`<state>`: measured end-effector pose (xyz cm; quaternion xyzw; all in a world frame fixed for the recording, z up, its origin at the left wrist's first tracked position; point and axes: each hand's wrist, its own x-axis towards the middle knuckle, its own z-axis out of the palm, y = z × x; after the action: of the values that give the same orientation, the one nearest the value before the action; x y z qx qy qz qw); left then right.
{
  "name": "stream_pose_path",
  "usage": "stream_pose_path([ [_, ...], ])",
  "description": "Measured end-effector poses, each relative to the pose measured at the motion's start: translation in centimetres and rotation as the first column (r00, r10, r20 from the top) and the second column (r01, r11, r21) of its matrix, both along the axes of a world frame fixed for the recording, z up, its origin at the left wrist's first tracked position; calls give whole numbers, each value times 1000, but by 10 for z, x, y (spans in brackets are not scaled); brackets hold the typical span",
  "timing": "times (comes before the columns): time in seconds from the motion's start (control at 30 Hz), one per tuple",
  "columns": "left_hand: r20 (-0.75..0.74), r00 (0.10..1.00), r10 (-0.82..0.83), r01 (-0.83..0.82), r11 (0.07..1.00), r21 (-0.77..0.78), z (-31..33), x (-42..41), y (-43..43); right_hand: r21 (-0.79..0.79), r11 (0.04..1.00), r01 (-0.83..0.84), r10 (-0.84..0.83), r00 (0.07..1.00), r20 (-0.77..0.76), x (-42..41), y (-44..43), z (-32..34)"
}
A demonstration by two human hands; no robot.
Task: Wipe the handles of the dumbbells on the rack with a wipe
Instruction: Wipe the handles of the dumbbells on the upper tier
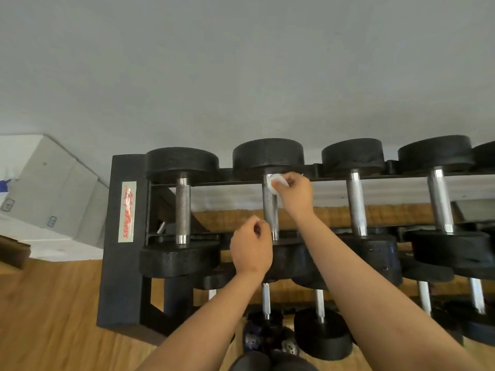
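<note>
A black rack (pixel 126 210) holds several black dumbbells with chrome handles on its top row. My right hand (pixel 296 195) presses a small white wipe (pixel 277 183) against the far end of the second dumbbell's handle (pixel 270 207), just below its far head. My left hand (pixel 251 247) hovers as a loose fist over the near end of that same handle, with nothing visible in it. The leftmost handle (pixel 183 210) and the two handles to the right (pixel 356 204) (pixel 440 199) stand untouched.
A lower row carries smaller dumbbells (pixel 321 333) under my arms. Grey cardboard boxes (pixel 53 194) lie on the wood floor (pixel 48 317) to the left of the rack. A grey wall (pixel 241 76) rises directly behind the rack.
</note>
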<state>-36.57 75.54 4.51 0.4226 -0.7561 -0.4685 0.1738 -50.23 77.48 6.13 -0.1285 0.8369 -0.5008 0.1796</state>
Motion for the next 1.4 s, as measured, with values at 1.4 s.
stream_pose_path([
  [1.4, -128, 982, -139, 173, 934, 311, -32, -52, 145, 6, 984, -176, 163, 897, -411, -8, 299, -58],
])
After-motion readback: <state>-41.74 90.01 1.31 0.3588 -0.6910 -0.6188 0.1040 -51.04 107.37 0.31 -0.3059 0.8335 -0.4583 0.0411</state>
